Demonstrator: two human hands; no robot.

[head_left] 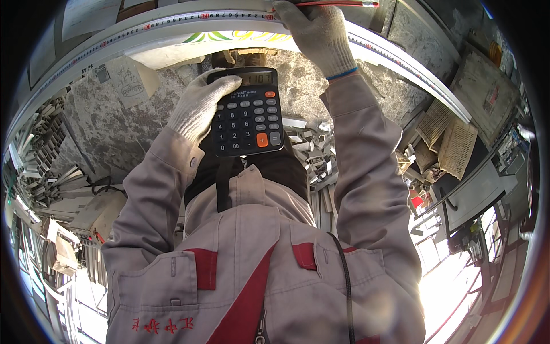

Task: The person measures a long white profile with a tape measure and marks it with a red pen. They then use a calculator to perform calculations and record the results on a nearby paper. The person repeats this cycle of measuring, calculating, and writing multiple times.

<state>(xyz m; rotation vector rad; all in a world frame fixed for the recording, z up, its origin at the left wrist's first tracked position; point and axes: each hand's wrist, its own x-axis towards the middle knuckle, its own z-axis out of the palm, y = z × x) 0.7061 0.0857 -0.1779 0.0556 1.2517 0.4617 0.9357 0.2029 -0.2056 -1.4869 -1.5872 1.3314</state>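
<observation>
A black desk calculator (232,129) with grey and orange keys is in my left hand (197,106), which wears a white knitted glove. The thumb lies over the upper left of the calculator, beside its lit display; the other fingers are hidden behind it. My right hand (318,40), in a matching glove, is farther off at the top edge, over a long white rail with a measuring tape strip (206,16) along it. A thin red pencil (344,3) lies across this hand, apparently gripped in it. Its fingertips are partly cut off by the picture's edge.
Beyond my hands a long white profile (412,77) curves across. Beige woven baskets (456,148) stand on the right near a grey panel (484,94). Piles of cut metal profiles (46,146) lie at the left, more offcuts (312,152) below the calculator. A whitish block (129,80) sits at upper left.
</observation>
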